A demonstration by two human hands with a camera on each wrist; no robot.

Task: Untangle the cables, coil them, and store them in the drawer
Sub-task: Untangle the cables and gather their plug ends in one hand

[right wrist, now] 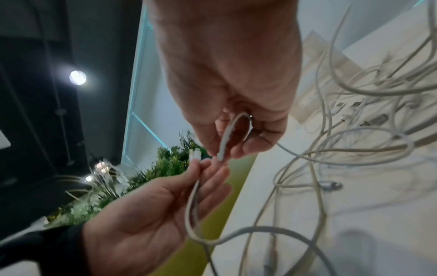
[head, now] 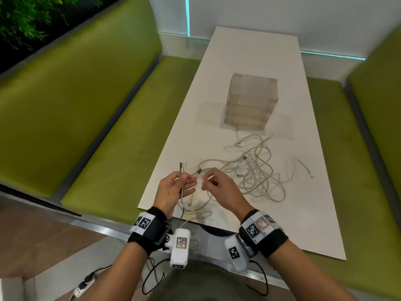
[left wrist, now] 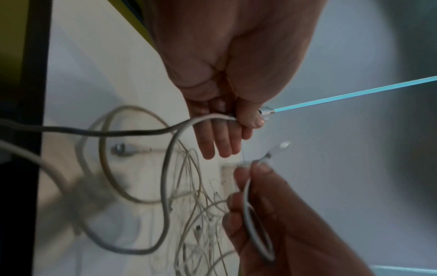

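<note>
A tangle of white cables (head: 256,168) lies on the white table (head: 303,203), in front of a translucent drawer unit (head: 251,101) whose drawers look closed. My left hand (head: 184,181) is raised over the table's near left corner and pinches a white cable (left wrist: 189,123) just below its metal plug (head: 181,167). My right hand (head: 206,181) is close beside it and pinches the end of a white cable bent into a small loop (right wrist: 231,134). In the right wrist view, the left hand (right wrist: 205,168) holds its cable (right wrist: 195,196) across the fingers.
Green padded benches (head: 97,127) run along both long sides of the table. A white wall (head: 303,14) stands beyond the far end. Several cable strands hang over the near table edge (head: 195,213) below my hands.
</note>
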